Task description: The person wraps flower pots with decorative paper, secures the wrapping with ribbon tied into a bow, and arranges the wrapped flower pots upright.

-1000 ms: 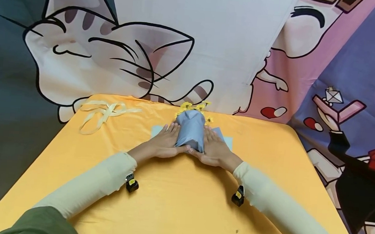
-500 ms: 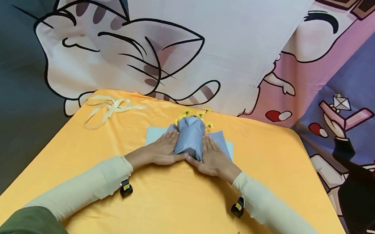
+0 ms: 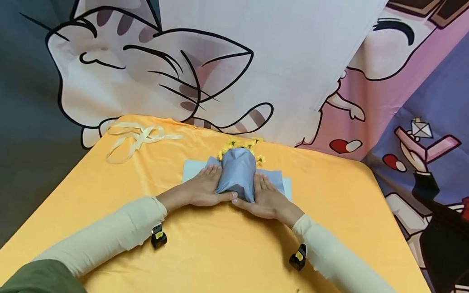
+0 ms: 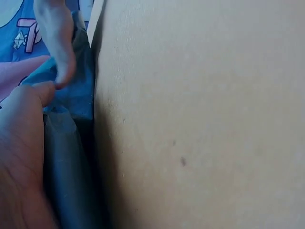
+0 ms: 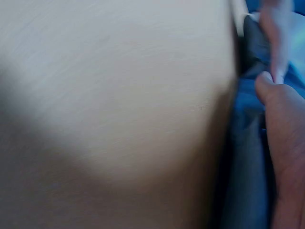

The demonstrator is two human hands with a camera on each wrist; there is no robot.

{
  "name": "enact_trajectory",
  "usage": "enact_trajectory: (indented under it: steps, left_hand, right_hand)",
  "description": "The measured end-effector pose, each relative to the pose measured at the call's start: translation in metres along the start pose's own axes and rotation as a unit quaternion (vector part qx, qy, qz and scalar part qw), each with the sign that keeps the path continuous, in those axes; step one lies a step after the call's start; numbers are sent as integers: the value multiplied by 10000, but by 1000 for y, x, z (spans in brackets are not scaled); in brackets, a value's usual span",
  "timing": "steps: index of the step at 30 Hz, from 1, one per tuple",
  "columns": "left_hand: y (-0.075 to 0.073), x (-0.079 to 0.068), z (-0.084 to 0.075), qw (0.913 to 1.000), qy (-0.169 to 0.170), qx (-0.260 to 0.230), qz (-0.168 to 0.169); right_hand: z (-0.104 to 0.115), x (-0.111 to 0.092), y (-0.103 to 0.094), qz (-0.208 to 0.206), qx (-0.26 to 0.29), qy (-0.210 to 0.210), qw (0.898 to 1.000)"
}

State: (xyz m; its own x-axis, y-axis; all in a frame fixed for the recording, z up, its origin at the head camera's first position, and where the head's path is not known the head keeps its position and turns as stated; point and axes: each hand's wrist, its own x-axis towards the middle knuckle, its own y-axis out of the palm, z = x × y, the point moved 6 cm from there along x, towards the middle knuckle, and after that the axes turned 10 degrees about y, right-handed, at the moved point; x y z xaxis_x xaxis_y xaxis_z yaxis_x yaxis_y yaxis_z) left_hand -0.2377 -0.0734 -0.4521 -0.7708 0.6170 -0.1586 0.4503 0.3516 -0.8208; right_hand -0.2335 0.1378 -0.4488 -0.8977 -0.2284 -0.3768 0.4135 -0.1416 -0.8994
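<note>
In the head view, a bundle wrapped in blue paper [image 3: 239, 169] is on the table, with yellow flowers [image 3: 234, 143] showing past its far end. A darker patch appears under the paper's near edge. My left hand [image 3: 204, 185] lies along the bundle's left side, fingers straight and pointing away from me. Along the right side my right hand [image 3: 269, 198] mirrors it, fingers also straight over a spread blue paper flap [image 3: 273, 177]. Both thumbs reach inward and meet at the near end. Each wrist view shows the thumbs at the blue paper's edge.
Beneath the bundle a light blue sheet [image 3: 191, 170] sticks out on both sides. A loose cream ribbon [image 3: 139, 139] lies at the table's back left. The yellow tablecloth [image 3: 227, 255] covers the table. Printed cartoon curtains [image 3: 298, 55] hang behind and at the right.
Compared with a second ago, the hands and the wrapped bundle sit nearer to me on the table. The right paper flap now lies flatter. The head view has shifted slightly.
</note>
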Motion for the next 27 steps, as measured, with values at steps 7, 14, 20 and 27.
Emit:
enact_trajectory:
  steps: [7, 14, 20, 27]
  left_hand:
    - [5, 0, 1, 9993, -165, 324, -124]
    - [5, -4, 0, 9983, -241, 425, -323]
    - [2, -10, 0, 9963, -398, 540, -530]
    - [5, -13, -1, 9963, -504, 469, -522]
  right_hand:
    - [-5, -6, -34, 903, 980, 18, 9911]
    - [24, -11, -86, -129, 868, 747, 9933]
    - [58, 8, -88, 8, -51, 1449, 9894]
    - [63, 20, -87, 932, 690, 2670, 9567]
